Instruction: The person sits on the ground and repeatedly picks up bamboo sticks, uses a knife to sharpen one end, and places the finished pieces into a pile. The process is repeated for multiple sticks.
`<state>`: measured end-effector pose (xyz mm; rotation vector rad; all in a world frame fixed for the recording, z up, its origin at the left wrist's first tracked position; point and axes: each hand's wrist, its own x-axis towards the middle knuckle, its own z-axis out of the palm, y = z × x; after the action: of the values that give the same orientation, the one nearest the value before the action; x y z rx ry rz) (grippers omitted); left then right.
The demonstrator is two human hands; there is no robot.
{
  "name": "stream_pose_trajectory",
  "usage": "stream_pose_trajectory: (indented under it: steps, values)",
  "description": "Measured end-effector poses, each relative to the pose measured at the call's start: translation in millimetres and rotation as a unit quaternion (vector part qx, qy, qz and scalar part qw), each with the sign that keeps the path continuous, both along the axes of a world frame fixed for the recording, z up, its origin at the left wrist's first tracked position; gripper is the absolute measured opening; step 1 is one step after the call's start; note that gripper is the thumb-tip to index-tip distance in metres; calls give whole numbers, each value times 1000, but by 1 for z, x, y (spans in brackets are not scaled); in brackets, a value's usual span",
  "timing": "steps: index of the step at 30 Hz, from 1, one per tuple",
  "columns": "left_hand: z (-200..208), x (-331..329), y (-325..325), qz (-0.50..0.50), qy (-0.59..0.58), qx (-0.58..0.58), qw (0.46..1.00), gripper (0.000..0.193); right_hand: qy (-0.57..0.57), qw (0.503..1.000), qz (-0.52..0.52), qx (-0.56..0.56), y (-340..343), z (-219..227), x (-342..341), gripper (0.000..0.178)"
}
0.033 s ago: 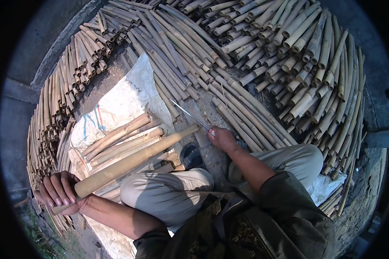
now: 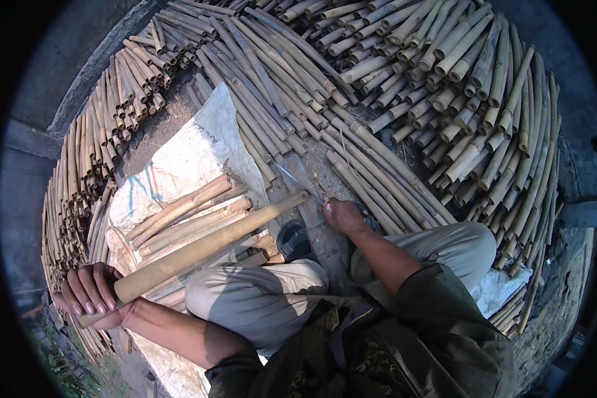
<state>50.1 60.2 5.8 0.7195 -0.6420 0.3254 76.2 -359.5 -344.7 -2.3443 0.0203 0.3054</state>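
A long tan bamboo pole (image 2: 205, 252) slants across my lap, its far end near my right hand. My left hand (image 2: 96, 295) is closed round its near end, fingers curled over the top. In front of my right knee, my right hand (image 2: 345, 217) grips a knife by its handle, which shows a bit of red and white. The thin knife blade (image 2: 297, 182) points away to the far left, just beyond the pole's far end; I cannot tell whether they touch. Below the pole, several cut bamboo pieces (image 2: 191, 224) lie on a white sack (image 2: 196, 142).
Bamboo stacks surround me: one along the left (image 2: 79, 179), another at the far right (image 2: 458, 93). Loose bamboo poles (image 2: 378, 176) lie on the ground ahead. My bent legs (image 2: 245, 298) frame the near side. A grey wall (image 2: 30, 149) stands at the left.
The knife blade has swung slightly and its tip sits a little nearer and to the right. My right hand has shifted slightly; my left hand and the pole are almost unmoved.
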Motion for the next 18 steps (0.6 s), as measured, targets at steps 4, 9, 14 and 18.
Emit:
stream_pose_trajectory:
  steps: [4,9,14,18]
  values:
    - [-5,-3,7,78,8,21,997,46,64,997,-38,12,-1,-1,-4,35]
    - [-10,-6,13,146,33,-7,989,45,49,999,-11,16,-1,-2,-5,38]
    - [-14,-7,24,162,54,-26,985,42,136,982,-33,-126,-5,-3,0,43]
    - [-8,-23,42,217,65,-63,972,39,-61,990,4,-129,0,10,2,73]
